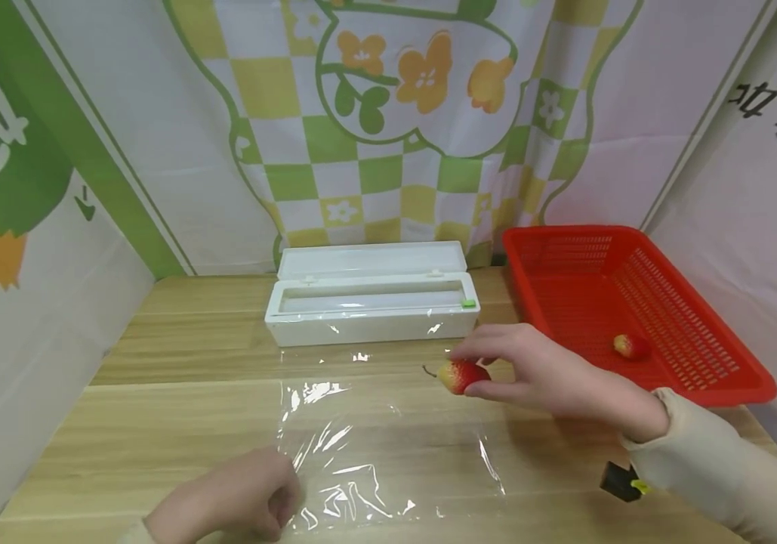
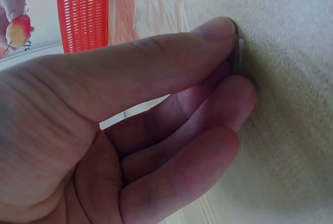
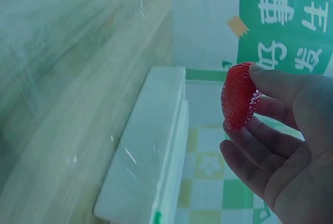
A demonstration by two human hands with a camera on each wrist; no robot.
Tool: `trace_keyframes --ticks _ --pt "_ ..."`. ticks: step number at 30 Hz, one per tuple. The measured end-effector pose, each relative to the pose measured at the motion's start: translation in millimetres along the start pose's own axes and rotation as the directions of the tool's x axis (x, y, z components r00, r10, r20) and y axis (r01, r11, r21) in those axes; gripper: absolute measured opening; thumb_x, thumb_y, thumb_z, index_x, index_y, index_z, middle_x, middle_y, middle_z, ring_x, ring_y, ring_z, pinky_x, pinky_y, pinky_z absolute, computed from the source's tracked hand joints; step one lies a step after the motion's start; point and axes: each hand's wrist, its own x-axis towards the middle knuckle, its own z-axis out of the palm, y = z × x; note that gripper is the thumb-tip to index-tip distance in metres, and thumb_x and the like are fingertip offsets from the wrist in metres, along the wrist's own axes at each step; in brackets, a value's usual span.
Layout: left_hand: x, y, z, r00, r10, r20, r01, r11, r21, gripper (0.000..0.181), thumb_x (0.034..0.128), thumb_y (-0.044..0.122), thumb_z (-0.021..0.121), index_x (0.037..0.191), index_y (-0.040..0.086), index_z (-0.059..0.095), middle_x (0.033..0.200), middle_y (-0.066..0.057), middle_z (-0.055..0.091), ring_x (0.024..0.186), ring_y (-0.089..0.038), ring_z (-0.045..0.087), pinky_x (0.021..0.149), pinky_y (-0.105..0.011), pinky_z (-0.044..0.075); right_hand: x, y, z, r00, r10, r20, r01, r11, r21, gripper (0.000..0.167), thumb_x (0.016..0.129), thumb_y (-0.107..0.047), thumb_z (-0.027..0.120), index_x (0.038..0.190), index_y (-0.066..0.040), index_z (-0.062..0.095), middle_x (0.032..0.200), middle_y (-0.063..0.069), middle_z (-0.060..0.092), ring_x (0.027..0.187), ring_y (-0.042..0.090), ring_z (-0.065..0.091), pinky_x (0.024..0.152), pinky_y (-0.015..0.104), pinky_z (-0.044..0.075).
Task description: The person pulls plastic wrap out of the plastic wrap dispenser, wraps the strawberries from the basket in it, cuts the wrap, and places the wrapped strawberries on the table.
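My right hand (image 1: 536, 364) pinches a small red-and-yellow pear (image 1: 459, 375) with a thin stem, held above the table. In the right wrist view the pear (image 3: 239, 96) shows its red side between thumb and fingertips. A sheet of clear plastic wrap (image 1: 388, 431) lies spread over the wood, reaching toward the front from a white wrap dispenser (image 1: 374, 326). At the sheet's front left, my left hand (image 1: 242, 487) has thumb and fingers together at the tabletop. The left wrist view shows a sliver of film between the fingertips (image 2: 221, 30).
A red plastic basket (image 1: 707, 332) stands at the right with another red-and-yellow pear (image 1: 630, 347) in it. The dispenser's lid (image 1: 374, 261) is raised, and a green slider (image 1: 468, 303) sits at its right end. Near my right sleeve lies a small black object (image 1: 621, 482). Printed curtains enclose the wooden table.
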Motion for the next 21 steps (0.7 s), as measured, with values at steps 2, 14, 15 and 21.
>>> trace_keyframes --ticks 2,14,15,21 --pt "0.1 0.2 0.1 1.000 0.001 0.001 -0.001 1.000 0.006 0.025 0.0545 -0.008 0.064 0.052 0.016 0.059 0.049 0.021 0.042 0.046 0.007 0.036 0.040 -0.014 0.036 2.5 -1 5 0.999 -0.043 -0.010 0.043 0.999 0.000 0.036 0.084 -0.021 0.079 0.119 -0.017 0.070 0.101 -0.011 0.068 0.090 0.002 0.060 0.079 0.025 0.057" --pt "1.4 0.3 0.8 1.000 0.001 -0.003 -0.001 1.000 0.019 0.025 0.0559 -0.007 0.066 0.053 0.017 0.059 0.049 0.020 0.043 0.048 0.007 0.036 0.041 -0.014 0.037 14.1 -4 39 0.986 -0.149 -0.072 0.150 0.989 -0.003 0.036 0.081 -0.018 0.081 0.115 -0.011 0.071 0.105 -0.002 0.071 0.093 0.009 0.063 0.080 0.023 0.057" --pt "1.3 0.6 0.8 1.000 -0.002 -0.003 0.002 1.000 0.018 0.025 0.0559 -0.007 0.066 0.053 0.017 0.059 0.049 0.020 0.043 0.048 0.007 0.036 0.042 -0.014 0.037 15.0 -4 43 0.984 -0.161 -0.077 0.161 0.987 -0.004 0.036 0.081 -0.018 0.081 0.116 -0.011 0.071 0.106 -0.002 0.071 0.093 0.009 0.063 0.080 0.022 0.057" --pt "1.2 0.8 0.6 1.000 0.008 -0.007 -0.008 1.000 -0.002 0.024 0.0557 -0.008 0.065 0.052 0.015 0.058 0.049 0.020 0.041 0.047 0.008 0.035 0.041 -0.013 0.034 19.3 -6 64 0.978 -0.196 -0.076 0.198 0.980 0.022 0.036 0.083 -0.019 0.080 0.116 -0.010 0.070 0.104 -0.002 0.071 0.091 0.007 0.063 0.080 0.018 0.056"
